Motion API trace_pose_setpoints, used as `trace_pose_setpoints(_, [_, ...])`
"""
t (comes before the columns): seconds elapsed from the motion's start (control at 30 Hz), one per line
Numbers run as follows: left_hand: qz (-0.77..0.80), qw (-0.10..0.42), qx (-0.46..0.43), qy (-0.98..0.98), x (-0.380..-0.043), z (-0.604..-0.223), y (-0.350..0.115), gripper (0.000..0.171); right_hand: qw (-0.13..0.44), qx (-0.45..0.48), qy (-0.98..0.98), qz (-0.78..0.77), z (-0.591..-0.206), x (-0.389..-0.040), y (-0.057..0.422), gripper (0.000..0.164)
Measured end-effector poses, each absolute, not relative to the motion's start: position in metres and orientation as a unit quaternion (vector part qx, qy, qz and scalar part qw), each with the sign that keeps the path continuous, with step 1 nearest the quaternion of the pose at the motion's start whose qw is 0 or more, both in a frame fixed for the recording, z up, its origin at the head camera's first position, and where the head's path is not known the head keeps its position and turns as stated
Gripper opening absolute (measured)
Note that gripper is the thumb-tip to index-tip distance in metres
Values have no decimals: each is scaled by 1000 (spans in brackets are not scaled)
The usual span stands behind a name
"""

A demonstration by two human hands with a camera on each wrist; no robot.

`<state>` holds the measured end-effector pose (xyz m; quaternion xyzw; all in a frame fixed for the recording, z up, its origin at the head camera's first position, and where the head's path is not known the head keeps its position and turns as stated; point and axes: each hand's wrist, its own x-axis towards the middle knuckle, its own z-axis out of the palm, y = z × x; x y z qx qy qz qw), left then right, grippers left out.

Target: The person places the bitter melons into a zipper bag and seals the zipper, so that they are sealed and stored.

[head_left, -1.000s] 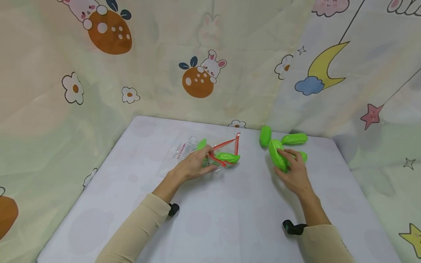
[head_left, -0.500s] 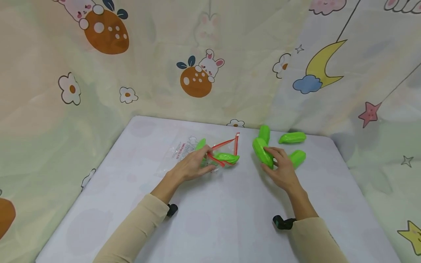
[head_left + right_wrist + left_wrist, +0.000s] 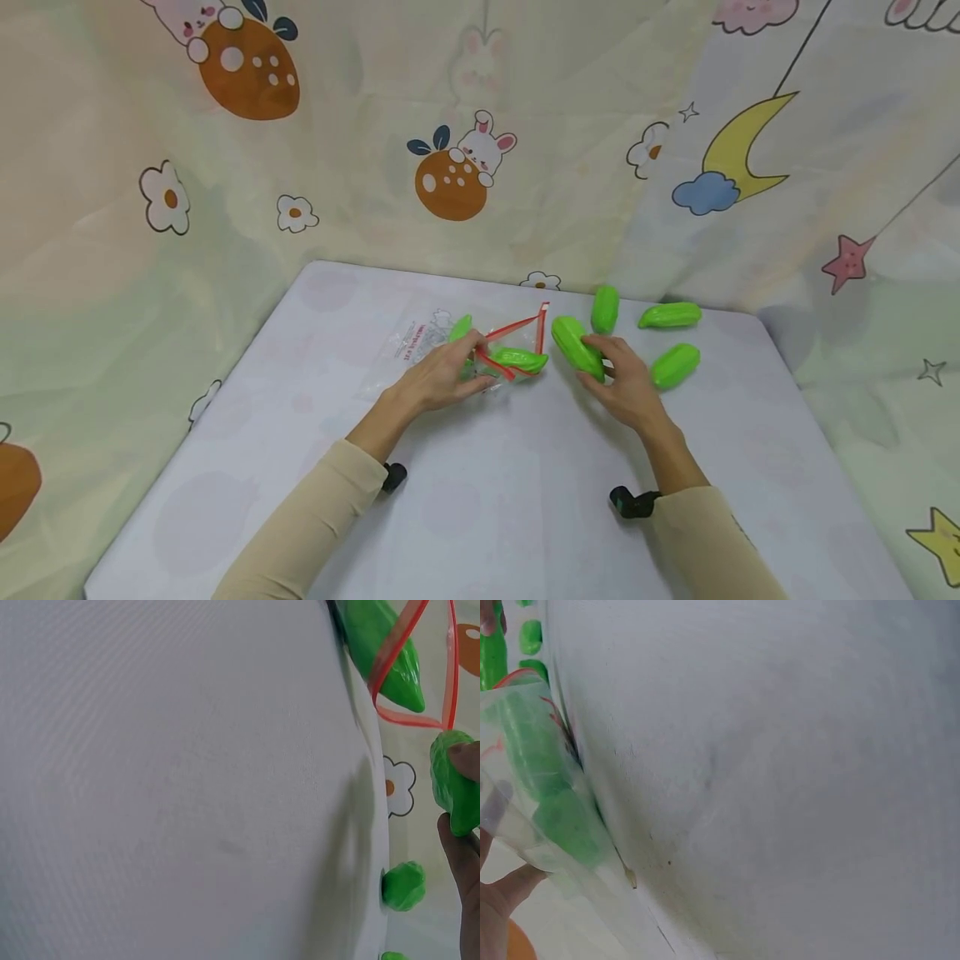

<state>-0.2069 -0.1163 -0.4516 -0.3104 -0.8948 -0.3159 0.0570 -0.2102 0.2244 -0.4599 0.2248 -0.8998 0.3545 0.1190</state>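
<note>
A clear zip bag (image 3: 420,340) with a red-edged mouth lies on the table. My left hand (image 3: 435,375) holds the bag near its mouth, thumb in front and fingers behind. Inside are green cucumber-shaped pieces: one (image 3: 519,360) pokes toward the mouth, and another (image 3: 460,327) shows behind the hand. In the left wrist view the bag's film (image 3: 592,900) blurs the pieces. My right hand (image 3: 626,387) grips another green cucumber-shaped piece (image 3: 576,343) between thumb and fingers, just right of the mouth. The right wrist view shows this piece (image 3: 452,780) close to the red edge (image 3: 409,718).
Three more green pieces lie right of the bag: one upright (image 3: 604,310) at the back, one sideways (image 3: 670,314), one slanted (image 3: 675,367) beside the right hand. A white table (image 3: 480,500) bears everything. Behind hangs a patterned cloth (image 3: 360,150).
My right hand has picked a green piece out from the group at right and carried it left, close to the bag's mouth. The left hand stays on the bag.
</note>
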Motion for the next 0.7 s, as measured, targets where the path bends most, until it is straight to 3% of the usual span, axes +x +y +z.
trace_pose_setpoints(0.3, [-324, 62, -311, -891, -207, -455, -119, 45, 95, 233, -887, 386, -471, -214, 213, 56])
trace_pose_setpoints(0.7, [-323, 60, -317, -889, -207, -454, -121, 45, 114, 229, -878, 404, -468, -214, 209, 55])
